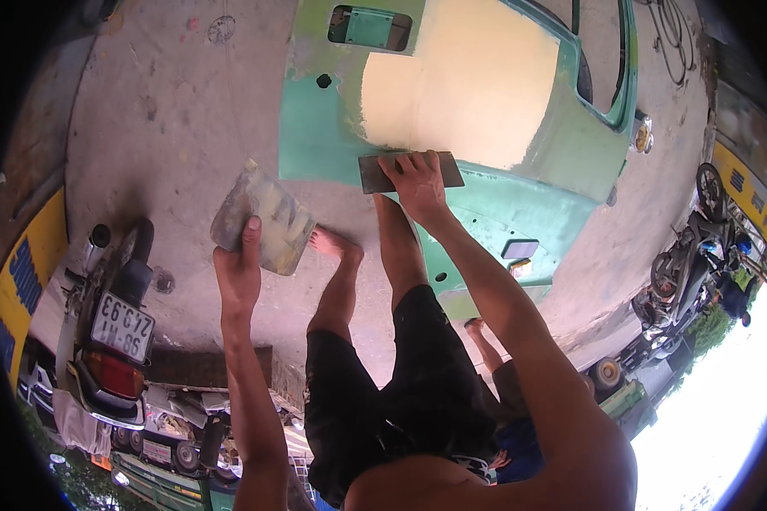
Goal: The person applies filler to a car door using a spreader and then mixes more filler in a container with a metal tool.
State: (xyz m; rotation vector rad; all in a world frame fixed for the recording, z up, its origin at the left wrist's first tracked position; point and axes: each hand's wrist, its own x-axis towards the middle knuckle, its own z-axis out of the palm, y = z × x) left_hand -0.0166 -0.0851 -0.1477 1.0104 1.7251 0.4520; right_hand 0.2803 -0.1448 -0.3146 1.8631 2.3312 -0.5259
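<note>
My left hand grips a flat square plate smeared with pale putty, held out over the floor. My right hand holds a dark rectangular spreader against a light green vehicle body panel, at the lower edge of a large cream-coloured filler patch. The panel has cut-out openings and holes. My bare legs and dark shorts show below, with one bare foot on the concrete beside the panel.
A motorcycle stands at left by a yellow board; more motorcycles line the right. Coiled hoses lie at top right on the concrete floor. Another person is behind me, and trucks are parked at lower left.
</note>
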